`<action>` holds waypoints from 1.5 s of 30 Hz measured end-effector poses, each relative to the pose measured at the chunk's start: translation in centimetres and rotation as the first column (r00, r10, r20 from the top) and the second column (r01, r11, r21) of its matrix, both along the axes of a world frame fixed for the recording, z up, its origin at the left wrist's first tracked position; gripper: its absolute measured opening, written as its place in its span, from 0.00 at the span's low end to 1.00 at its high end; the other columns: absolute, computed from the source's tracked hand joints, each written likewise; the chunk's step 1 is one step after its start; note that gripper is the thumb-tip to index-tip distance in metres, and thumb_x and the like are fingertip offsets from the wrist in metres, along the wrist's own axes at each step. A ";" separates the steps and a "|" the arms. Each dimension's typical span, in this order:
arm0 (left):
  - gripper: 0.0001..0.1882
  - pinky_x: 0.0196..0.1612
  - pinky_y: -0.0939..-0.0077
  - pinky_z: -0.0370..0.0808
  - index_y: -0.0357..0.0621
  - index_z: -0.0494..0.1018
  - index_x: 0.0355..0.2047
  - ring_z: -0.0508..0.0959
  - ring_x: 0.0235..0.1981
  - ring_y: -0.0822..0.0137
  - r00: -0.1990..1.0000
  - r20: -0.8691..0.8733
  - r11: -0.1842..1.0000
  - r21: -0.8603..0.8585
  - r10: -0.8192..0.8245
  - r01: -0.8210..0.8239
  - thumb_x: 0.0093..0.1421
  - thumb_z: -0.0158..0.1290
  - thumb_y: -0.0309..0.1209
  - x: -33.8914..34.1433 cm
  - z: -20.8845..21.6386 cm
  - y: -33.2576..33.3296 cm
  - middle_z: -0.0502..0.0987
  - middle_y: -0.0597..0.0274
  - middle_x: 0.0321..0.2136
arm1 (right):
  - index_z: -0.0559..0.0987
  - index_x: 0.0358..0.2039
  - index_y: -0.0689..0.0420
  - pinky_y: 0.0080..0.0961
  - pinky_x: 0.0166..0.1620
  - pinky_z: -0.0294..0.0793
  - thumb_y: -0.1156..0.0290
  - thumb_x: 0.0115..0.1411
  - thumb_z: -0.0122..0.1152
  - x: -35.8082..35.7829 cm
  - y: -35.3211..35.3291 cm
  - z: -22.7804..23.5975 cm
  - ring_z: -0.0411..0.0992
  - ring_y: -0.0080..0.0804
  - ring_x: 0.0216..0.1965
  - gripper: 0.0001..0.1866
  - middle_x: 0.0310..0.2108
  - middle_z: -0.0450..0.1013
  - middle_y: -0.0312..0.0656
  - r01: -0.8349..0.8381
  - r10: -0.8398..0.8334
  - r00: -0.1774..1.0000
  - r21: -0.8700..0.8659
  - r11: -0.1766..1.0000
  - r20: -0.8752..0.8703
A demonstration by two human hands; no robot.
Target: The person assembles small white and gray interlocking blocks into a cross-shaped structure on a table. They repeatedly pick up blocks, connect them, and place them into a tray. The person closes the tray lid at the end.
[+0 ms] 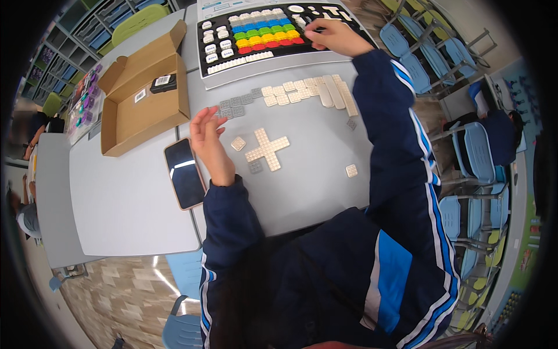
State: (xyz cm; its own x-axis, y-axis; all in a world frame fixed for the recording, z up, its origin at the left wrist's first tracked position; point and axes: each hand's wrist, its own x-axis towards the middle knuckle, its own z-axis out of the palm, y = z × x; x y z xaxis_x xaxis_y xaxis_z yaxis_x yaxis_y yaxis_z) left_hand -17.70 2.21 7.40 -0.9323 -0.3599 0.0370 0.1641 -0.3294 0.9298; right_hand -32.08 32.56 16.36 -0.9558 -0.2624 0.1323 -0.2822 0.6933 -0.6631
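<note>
My left hand (pixel 210 145) is raised above the table with its fingers loosely curled and apart, holding nothing I can see. Its fingertips are beside several small grey studded plates (pixel 235 103). To its right lie a cream cross-shaped studded piece (pixel 267 149), a small cream square plate (pixel 238 143) and a grey square plate (pixel 256 167). My right hand (pixel 337 36) reaches over the right part of a black kit tray (pixel 285 52), thumb and fingers drawn together near its white parts. Whatever is between those fingertips is too small to make out.
Rows of coloured blocks (pixel 267 36) fill the tray's middle. Cream plates and strips (pixel 331 92) line up before it. One cream square (pixel 351 170) lies near right. At left are a phone (pixel 185 173) and an open cardboard box (pixel 145 113). Blue chairs (pixel 479 151) stand at right.
</note>
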 end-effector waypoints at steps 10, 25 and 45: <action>0.22 0.44 0.67 0.70 0.40 0.71 0.46 0.73 0.40 0.58 0.977 0.090 0.270 -0.952 -0.191 0.141 0.49 0.61 0.27 1.7 0.1 -2.9 0.74 0.56 0.42 | 0.74 0.46 0.58 0.33 0.50 0.68 0.71 0.47 0.67 23.0 3.3 -3.8 0.68 0.43 0.46 0.23 0.41 0.71 0.45 -0.377 0.349 0.924 0.218 0.900 0.158; 0.07 0.32 0.73 0.71 0.36 0.73 0.34 0.75 0.26 0.63 0.962 0.237 0.362 -0.892 -0.138 0.271 0.53 0.55 0.21 2.8 -1.7 -2.3 0.75 0.53 0.30 | 0.77 0.43 0.57 0.28 0.42 0.70 0.72 0.51 0.65 24.3 -0.6 -5.6 0.69 0.37 0.40 0.17 0.39 0.68 0.41 -0.227 0.219 0.974 -0.241 0.944 -0.057; 0.11 0.50 0.73 0.70 0.38 0.68 0.46 0.76 0.43 0.69 0.643 0.170 0.664 0.124 -0.746 0.737 0.63 0.48 0.22 10.5 0.9 6.3 0.77 0.54 0.42 | 0.79 0.38 0.59 0.43 0.54 0.67 0.77 0.45 0.69 23.8 -4.2 -8.2 0.73 0.37 0.40 0.17 0.39 0.75 0.39 -0.427 0.231 0.831 -0.314 0.848 -0.506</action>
